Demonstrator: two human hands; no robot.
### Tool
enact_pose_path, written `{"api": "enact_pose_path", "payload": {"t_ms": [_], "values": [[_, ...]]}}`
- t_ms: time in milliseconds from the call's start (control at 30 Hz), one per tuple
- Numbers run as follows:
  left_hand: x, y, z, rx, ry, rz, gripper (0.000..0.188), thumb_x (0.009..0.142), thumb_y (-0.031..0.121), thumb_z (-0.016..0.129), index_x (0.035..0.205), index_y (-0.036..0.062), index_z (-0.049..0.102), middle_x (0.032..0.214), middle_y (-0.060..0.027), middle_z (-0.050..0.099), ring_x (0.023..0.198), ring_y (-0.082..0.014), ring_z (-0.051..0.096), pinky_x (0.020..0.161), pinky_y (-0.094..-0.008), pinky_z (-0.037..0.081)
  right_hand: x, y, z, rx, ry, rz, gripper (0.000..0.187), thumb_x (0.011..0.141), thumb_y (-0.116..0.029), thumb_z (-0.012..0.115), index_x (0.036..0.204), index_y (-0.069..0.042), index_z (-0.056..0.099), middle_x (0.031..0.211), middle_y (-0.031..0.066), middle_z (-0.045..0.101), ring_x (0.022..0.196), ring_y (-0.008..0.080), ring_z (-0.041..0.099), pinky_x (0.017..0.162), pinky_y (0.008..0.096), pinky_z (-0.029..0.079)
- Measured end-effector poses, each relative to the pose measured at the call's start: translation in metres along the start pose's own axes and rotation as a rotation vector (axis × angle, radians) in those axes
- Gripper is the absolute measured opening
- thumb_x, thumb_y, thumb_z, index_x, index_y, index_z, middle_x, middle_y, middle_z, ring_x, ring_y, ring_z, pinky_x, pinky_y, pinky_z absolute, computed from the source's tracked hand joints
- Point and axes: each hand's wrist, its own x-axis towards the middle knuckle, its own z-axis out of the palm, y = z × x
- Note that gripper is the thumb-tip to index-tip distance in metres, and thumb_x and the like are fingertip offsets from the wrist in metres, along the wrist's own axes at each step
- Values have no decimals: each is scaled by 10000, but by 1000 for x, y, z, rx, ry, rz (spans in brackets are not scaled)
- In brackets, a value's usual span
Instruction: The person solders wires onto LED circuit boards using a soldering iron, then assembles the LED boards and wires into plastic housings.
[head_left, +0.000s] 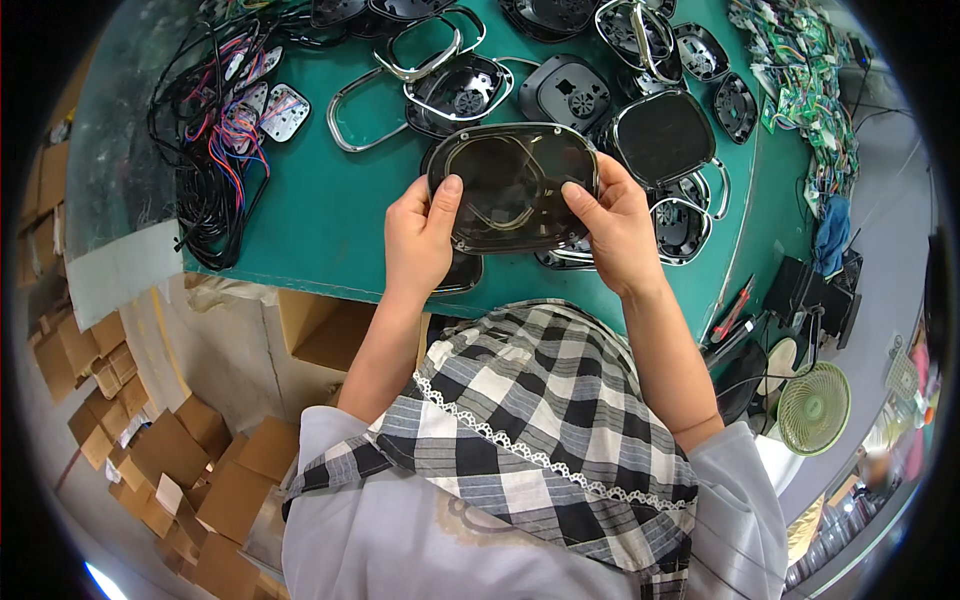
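Note:
Between my two hands I hold a dark, see-through plastic cover point(510, 190) with rounded corners, above the front edge of the green table. My left hand point(422, 232) grips its left end, thumb on the face. At the right end my right hand point(618, 222) does the same, the fingers behind it out of sight. Just beyond the cover lie a black round-cornered housing point(566, 88) with a vent pattern and a silver ring frame point(368, 108). Right of my right hand is another dark glossy panel point(663, 138), among several black shells and silver frames.
Black cables with red and blue wires point(225, 150) are heaped on the table point(310, 215) at left. Green circuit boards point(805, 90) pile up at far right. Nearer stand red-handled pliers point(733, 308) and a green fan point(815, 408). Cardboard boxes point(235, 495) cover the floor at lower left.

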Motion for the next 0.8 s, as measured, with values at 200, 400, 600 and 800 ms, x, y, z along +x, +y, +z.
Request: {"api": "enact_pose_path", "payload": {"t_ms": [200,400,600,800], "values": [[-4,-1,-3,-22,51,80,281,921,257,628,875,-20,625,654,20,587,603,-35,461,515,-223,370,2,6,4,-74,40,-4,237,871,58,574,1105,26,555,928,43,659,804,96,613,754,238,503],[4,-24,2,236,279,107,210,853,195,693,813,1,624,586,-49,570,535,-83,471,506,-268,381,12,48,18,-488,306,-311,185,820,27,647,990,8,576,751,65,649,644,85,573,607,242,474],[-44,-85,-31,107,162,-37,248,823,191,696,980,14,620,804,-121,638,716,-229,619,677,-313,475,-22,97,1,-758,-18,53,230,785,-100,688,963,7,588,694,156,626,635,289,644,590,382,496],[-45,-141,-52,575,219,-79,312,789,192,727,1028,27,613,903,-110,602,827,-259,572,765,-351,455,-9,104,-3,-1155,-193,68,264,843,-255,642,991,-41,598,838,199,668,768,362,656,690,455,523]]}}
